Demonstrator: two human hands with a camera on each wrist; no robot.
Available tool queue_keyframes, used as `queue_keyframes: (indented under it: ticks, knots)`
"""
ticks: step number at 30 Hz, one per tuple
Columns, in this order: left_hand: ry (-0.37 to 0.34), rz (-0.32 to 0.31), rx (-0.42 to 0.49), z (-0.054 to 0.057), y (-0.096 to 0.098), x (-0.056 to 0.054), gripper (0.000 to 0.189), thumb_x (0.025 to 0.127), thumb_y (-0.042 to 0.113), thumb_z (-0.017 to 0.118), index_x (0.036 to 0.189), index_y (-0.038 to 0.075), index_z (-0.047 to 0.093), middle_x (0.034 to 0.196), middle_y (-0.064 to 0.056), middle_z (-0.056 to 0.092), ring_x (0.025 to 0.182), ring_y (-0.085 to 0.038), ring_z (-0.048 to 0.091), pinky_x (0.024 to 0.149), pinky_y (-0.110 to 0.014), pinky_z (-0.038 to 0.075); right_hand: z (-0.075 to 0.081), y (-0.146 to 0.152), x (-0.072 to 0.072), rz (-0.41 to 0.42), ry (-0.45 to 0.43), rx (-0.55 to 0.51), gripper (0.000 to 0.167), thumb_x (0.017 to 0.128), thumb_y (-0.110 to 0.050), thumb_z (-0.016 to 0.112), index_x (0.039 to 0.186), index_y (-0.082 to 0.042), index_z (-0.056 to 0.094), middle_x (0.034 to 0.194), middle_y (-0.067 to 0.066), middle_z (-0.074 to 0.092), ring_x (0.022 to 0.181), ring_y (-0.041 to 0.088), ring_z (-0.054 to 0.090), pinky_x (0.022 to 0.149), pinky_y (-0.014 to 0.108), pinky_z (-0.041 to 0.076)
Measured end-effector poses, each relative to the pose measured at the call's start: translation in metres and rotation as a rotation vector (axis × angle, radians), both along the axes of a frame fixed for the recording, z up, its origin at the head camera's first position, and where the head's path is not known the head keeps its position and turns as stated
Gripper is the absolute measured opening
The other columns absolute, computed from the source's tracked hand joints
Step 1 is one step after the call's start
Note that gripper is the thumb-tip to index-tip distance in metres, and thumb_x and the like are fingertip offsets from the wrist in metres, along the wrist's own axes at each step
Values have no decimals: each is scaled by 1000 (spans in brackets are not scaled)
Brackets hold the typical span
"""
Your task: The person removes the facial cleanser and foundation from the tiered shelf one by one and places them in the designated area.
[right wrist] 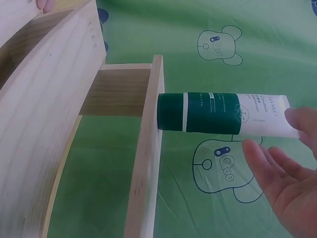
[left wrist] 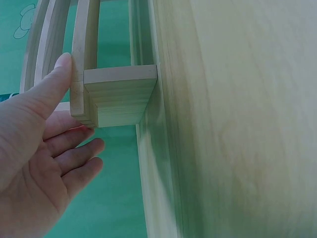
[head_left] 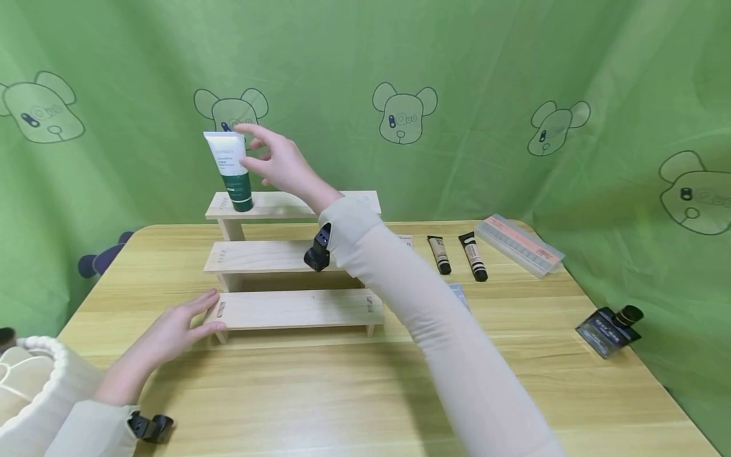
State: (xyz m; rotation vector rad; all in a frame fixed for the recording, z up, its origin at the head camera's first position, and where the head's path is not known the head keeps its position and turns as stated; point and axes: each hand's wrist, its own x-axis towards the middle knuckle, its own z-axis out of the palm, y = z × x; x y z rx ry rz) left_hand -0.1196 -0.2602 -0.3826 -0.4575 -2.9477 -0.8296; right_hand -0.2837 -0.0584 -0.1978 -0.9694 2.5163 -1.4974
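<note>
A three-step wooden display shelf (head_left: 297,310) stands on the table. At its lowest step's left end, my left hand (head_left: 171,327) grips the board's corner; thumb and fingers lie on either side in the left wrist view. A green-and-white squeeze tube (head_left: 233,171) stands cap down on the top step's left end, leaning slightly left. My right hand (head_left: 280,162) is at the tube's upper right side, thumb and index finger spread. In the right wrist view one fingertip (right wrist: 296,119) overlaps the tube's white end, and another lies just beside its edge; firm contact cannot be told.
Two small black-capped tubes (head_left: 473,256) lie right of the shelf, near a clear flat case (head_left: 520,244). A dark packet with a black-capped item (head_left: 608,330) lies by the right edge. A white basket (head_left: 74,374) stands at the left front. Green curtain hangs behind.
</note>
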Motion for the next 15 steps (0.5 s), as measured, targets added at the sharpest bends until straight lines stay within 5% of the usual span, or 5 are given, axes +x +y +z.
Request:
queue_keyframes:
  ticks: [15]
  knots:
    - [3, -6, -8, -1, -1, 0, 68, 86, 36, 62, 132, -10, 42, 138, -27, 35, 121, -48, 35, 98, -59, 29, -19, 7, 1, -100, 96, -188, 28, 90, -3, 58, 115, -12, 50, 103, 5, 60, 88, 12, 58, 62, 25, 55]
